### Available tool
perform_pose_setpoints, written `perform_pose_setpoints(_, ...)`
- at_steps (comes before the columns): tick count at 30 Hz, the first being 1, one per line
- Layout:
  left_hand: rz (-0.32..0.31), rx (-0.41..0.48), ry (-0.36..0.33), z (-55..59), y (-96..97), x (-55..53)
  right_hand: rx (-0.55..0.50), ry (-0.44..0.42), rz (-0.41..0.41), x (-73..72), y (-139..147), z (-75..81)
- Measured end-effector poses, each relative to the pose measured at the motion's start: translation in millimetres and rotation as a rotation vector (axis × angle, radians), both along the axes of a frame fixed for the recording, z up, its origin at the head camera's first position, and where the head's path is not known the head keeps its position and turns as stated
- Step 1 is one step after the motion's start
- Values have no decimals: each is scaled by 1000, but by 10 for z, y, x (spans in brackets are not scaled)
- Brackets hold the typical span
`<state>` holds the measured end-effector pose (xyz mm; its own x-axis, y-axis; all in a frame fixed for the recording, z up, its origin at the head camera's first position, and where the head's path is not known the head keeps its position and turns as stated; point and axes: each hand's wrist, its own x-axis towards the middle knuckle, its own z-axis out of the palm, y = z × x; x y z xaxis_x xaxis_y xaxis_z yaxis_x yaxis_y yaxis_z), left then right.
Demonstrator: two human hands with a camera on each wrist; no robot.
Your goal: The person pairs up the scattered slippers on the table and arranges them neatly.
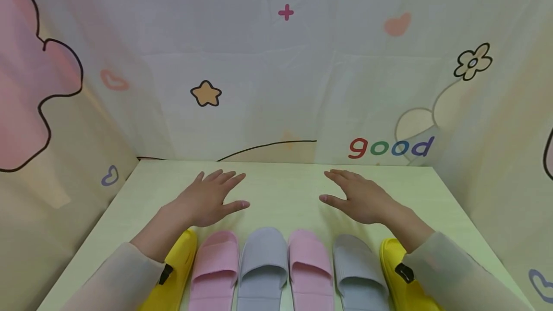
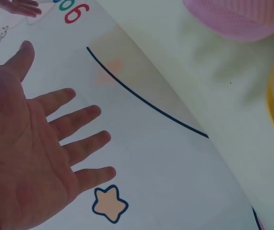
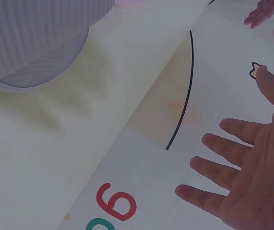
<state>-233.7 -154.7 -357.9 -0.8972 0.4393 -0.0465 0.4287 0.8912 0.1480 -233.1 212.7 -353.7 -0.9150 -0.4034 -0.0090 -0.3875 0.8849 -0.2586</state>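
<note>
My left hand (image 1: 210, 199) hovers over the left half of the table, fingers spread and holding nothing. Opposite it, my right hand (image 1: 362, 199) is likewise held out with spread fingers and an empty palm. Below them a row of slippers lies along the near side: a yellow one (image 1: 183, 258) partly under my left forearm, a pink one (image 1: 218, 253), a grey one (image 1: 264, 248), a second pink one (image 1: 309, 251), a second grey one (image 1: 358, 258), and another yellow one (image 1: 390, 258) partly hidden by my right sleeve. Both palms show in the wrist views.
The pale table (image 1: 281, 191) ends at a printed cloth backdrop (image 1: 268, 71) behind, with cloth sides left (image 1: 56, 215) and right (image 1: 497, 191). The backdrop carries a star (image 1: 206, 93), a flower and the word "good". Dark straps circle both wrists.
</note>
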Motion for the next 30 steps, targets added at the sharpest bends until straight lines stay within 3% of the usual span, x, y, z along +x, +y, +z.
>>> perform_pose_setpoints(7,-14,39,-22,-31,-65,210,-38,-19,4,162,-4,-3)
perform_pose_setpoints(12,12,63,-52,-46,-81,379,-72,-68,-9,302,-26,-21)
perform_pose_setpoints(21,17,126,-74,-154,-75,648,-117,-82,-11,510,-131,-110)
perform_pose_setpoints(30,3,100,-62,-284,-87,825,-146,-134,78,655,-270,-178)
